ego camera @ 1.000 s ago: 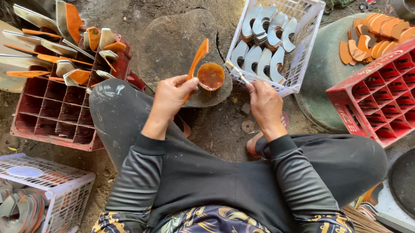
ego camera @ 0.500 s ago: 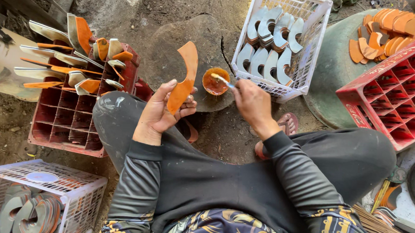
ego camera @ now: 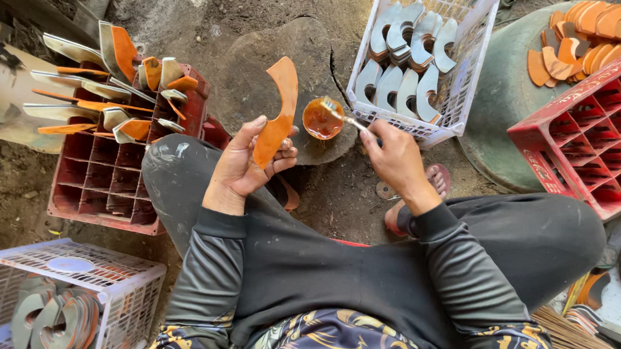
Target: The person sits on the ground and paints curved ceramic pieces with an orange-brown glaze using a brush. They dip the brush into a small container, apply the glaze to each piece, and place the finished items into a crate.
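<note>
- Two hands work: the left hand [ego camera: 242, 169] has a closed grip on a curved orange-coated flat piece [ego camera: 278, 111].
- Right hand [ego camera: 394, 158] pinches a thin brush [ego camera: 344, 115] over the small orange glue bowl [ego camera: 322, 119].
- White plastic basket [ego camera: 467, 76] of grey curved pieces [ego camera: 407, 55] sits beyond.

left hand [ego camera: 242, 170]: I've got a curved, orange-coated piece [ego camera: 278, 111] pinched upright between thumb and fingers, over my knee
right hand [ego camera: 396, 159]: gripping a small brush [ego camera: 343, 115], bristle tip right over the little bowl of orange paste [ego camera: 322, 119]
bowl: sitting on a flat stone [ego camera: 274, 57] in front of me
white basket [ego camera: 469, 55]: just beyond the bowl, filled with grey curved pieces [ego camera: 407, 55] standing on edge
red crate on my left [ego camera: 105, 183]: coated pieces [ego camera: 126, 77] propped in its far cells, near cells bare
red crate on my right [ego camera: 600, 135]: beside a heap of orange pieces [ego camera: 585, 33] on a round green surface
second white basket [ego camera: 59, 296]: by my left elbow, curved pieces inside
</note>
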